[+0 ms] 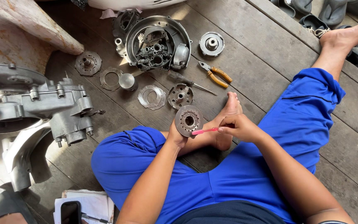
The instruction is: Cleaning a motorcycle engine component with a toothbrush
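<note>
My left hand [175,135] holds up a round metal clutch disc [189,120] with a centre hole and small holes around it. My right hand [238,126] grips a thin pink brush [204,131], whose tip touches the disc's lower edge. Both hands are above my crossed legs in blue trousers [237,174], with my bare foot [228,114] just behind the hands.
On the wooden floor [262,54] lie a round engine cover [158,43], flat rings [151,97], a hub [180,96], a gear plate [211,43], orange-handled pliers [215,74] and a screwdriver [189,82]. A grey engine casing [34,108] sits at left. A phone and papers [79,207] lie near my knee.
</note>
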